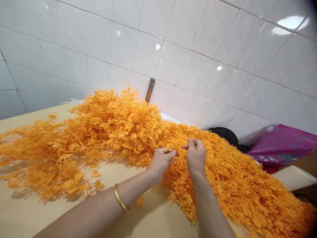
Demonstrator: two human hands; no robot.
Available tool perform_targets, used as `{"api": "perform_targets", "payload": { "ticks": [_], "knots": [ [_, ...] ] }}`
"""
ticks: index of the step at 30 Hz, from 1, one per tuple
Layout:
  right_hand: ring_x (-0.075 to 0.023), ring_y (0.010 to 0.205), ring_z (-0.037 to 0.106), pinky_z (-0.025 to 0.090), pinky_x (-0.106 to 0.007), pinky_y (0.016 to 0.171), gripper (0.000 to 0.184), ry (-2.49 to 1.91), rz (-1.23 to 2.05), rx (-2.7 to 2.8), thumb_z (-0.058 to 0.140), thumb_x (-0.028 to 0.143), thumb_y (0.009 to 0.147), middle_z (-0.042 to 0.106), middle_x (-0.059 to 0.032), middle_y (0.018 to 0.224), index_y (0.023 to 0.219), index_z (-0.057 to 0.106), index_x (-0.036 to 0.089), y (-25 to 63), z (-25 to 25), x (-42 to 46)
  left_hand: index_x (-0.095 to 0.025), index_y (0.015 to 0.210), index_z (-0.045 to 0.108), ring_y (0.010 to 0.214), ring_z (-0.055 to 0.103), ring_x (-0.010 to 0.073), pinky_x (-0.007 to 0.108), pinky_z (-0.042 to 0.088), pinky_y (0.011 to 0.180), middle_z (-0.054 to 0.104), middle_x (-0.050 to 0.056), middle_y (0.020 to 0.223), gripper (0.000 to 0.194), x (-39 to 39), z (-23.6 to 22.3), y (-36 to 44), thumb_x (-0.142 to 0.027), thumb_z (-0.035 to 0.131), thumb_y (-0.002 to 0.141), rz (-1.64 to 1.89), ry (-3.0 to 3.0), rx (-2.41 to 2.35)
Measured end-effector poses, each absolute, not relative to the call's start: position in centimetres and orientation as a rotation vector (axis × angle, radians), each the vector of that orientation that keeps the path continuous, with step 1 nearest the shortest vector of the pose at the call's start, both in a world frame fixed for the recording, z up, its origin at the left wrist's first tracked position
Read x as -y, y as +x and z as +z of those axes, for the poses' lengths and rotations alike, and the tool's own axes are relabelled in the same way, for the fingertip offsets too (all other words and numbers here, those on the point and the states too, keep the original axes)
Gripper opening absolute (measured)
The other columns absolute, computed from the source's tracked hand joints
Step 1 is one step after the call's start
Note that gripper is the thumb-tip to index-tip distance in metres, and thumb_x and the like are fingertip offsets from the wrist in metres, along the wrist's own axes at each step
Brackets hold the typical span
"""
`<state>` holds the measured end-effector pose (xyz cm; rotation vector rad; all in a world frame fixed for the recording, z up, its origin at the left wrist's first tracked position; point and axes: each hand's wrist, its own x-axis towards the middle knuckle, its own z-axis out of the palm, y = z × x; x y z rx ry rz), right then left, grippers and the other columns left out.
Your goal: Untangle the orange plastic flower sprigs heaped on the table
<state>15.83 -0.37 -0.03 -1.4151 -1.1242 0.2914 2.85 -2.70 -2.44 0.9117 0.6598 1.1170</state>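
A big heap of orange artificial flower sprigs (126, 122) spreads across a pale tabletop (119, 172), fine-branched and tangled. In front of its middle, my left hand (159, 162) pinches a small orange sprig piece (169, 147) between thumb and fingers. My right hand (196, 154) is a little to the right, closed and raised over the heap. Whatever its fingers grip is too small or hidden to make out. A gap separates the two hands. The left wrist wears a gold bangle (120, 200).
White tiled wall (173, 59) rises behind the table, with a metal strip (150, 90) against it. Behind the heap at right are a black round object (225, 135), a purple plastic bag (284, 143) and a white roll-like object (296, 178). Loose sprigs (59, 178) lie at the left.
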Motion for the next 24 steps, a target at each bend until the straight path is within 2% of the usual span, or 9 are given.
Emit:
{"api": "perform_targets", "payload": {
  "ticks": [3,5,7,10,14,16,18,21,24],
  "knots": [
    [-0.013,0.053,0.046,0.037,-0.026,0.051,0.015,-1.417,0.154,0.784,0.044,0.032,0.07,0.047,0.0003,0.06,0.074,0.047,0.018,19.3,0.9,0.4,-0.012,0.061,0.055,0.033,0.015,0.002,0.022,0.009,0.039,0.025,-0.009,0.035,0.026,3.1,-3.1,3.2,-0.038,0.057,0.066,1.057,0.956,-0.697],
    [-0.0137,0.057,0.049,0.039,-0.027,0.053,0.023,-1.46,0.141,0.814,0.049,0.027,0.065,0.05,-0.0014,0.067,0.086,0.049,0.017,20.9,1.4,0.5,-0.012,0.06,0.054,0.032,0.015,0.0025,0.022,0.01,0.038,0.026,-0.009,0.034,0.027,3.3,-3.6,3.4,-0.038,0.056,0.066,0.996,0.993,-0.726],
    [-0.0162,0.068,0.052,0.041,-0.029,0.06,0.034,-1.544,0.163,1.03,0.051,0.023,0.063,0.055,-0.0055,0.083,0.097,0.049,0.017,20.9,1.8,0.9,-0.014,0.058,0.052,0.032,0.016,0.003,0.021,0.013,0.038,0.029,-0.008,0.034,0.027,3.3,-3.9,3.4,-0.039,0.054,0.068,0.949,1.027,-0.755],
    [-0.0196,0.088,0.051,0.039,-0.033,0.077,0.031,-1.569,0.302,1.483,0.05,0.028,0.068,0.054,-0.0078,0.104,0.098,0.055,0.019,18.8,2.5,1.8,-0.016,0.054,0.045,0.031,0.016,0.0031,0.021,0.012,0.037,0.031,-0.008,0.034,0.029,3.1,-4.0,3.3,-0.039,0.051,0.07,0.907,1.05,-0.78],
    [-0.0195,0.098,0.048,0.037,-0.032,0.082,0.033,-1.436,0.699,1.921,0.052,0.036,0.071,0.054,-0.0054,0.107,0.099,0.057,0.021,16.0,3.1,3.0,-0.017,0.052,0.039,0.031,0.014,0.0029,0.021,0.008,0.036,0.03,-0.008,0.033,0.029,3.1,-3.9,3.5,-0.035,0.051,0.07,0.914,1.047,-0.764],
    [-0.0184,0.091,0.05,0.039,-0.03,0.077,0.028,-1.426,0.735,2.042,0.055,0.034,0.069,0.057,-0.0042,0.098,0.093,0.058,0.02,15.4,2.9,3.2,-0.017,0.05,0.037,0.032,0.013,0.0026,0.021,0.008,0.037,0.027,-0.009,0.033,0.028,3.1,-3.9,3.6,-0.031,0.052,0.069,0.938,1.041,-0.751],
    [-0.0148,0.074,0.051,0.039,-0.026,0.065,0.015,-1.408,0.723,2.118,0.053,0.031,0.07,0.057,-0.0014,0.077,0.075,0.059,0.017,15.0,2.4,3.1,-0.017,0.049,0.037,0.033,0.013,0.0026,0.021,0.008,0.037,0.025,-0.009,0.033,0.027,3.1,-3.8,3.6,-0.028,0.052,0.068,0.956,1.034,-0.734],
    [-0.0101,0.053,0.041,0.033,-0.022,0.05,0.024,-1.363,0.676,2.075,0.047,0.03,0.074,0.044,0.0027,0.053,0.055,0.048,0.016,14.5,1.8,2.6,-0.015,0.052,0.042,0.035,0.016,0.0031,0.02,0.011,0.038,0.026,-0.009,0.035,0.026,2.8,-3.3,3.3,-0.031,0.051,0.07,0.993,1.052,-0.693],
    [-0.0101,0.049,0.039,0.03,-0.023,0.046,0.026,-1.459,0.388,1.743,0.044,0.035,0.075,0.042,0.0026,0.051,0.057,0.046,0.017,15.5,1.7,1.9,-0.013,0.058,0.05,0.039,0.022,0.0039,0.019,0.018,0.041,0.029,-0.007,0.041,0.025,3.3,-2.8,3.2,-0.034,0.048,0.072,1.087,1.205,-0.654]
  ]
}}
